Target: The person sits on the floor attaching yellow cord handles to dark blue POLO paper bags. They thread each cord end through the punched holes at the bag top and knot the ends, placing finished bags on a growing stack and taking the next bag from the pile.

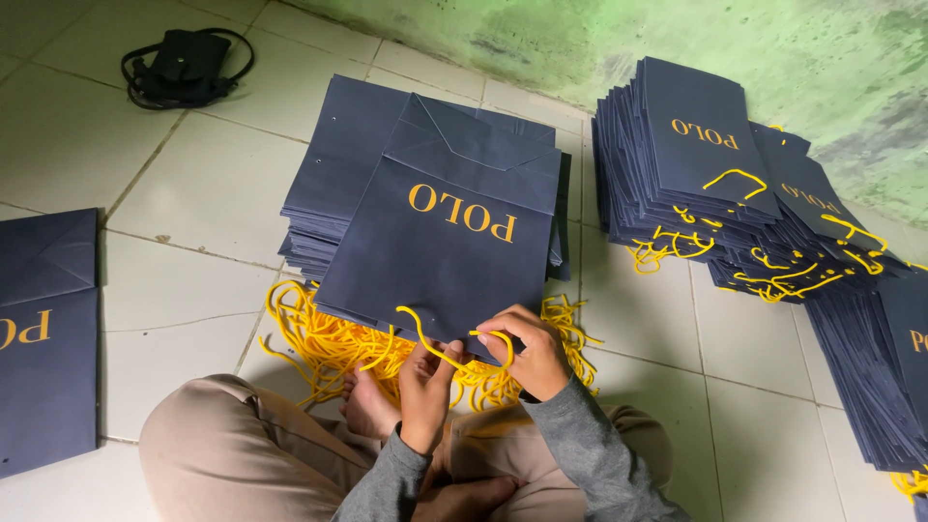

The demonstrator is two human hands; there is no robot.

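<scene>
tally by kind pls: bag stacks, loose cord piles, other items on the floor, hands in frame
Stacks of navy paper bags: 4 (centre, right, far right, left edge)
Loose yellow cord piles: 1
Black pouch with strap: 1
Hands: 2, left hand, right hand, both on one yellow cord
Total: 8

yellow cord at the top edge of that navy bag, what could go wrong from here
1. The loose yellow cords lie in a tangled heap under the hands, so the yellow cord held by the left hand and right hand could snag there.
2. The navy bag overhangs its stack toward the person; a tug might slide it off.
</scene>
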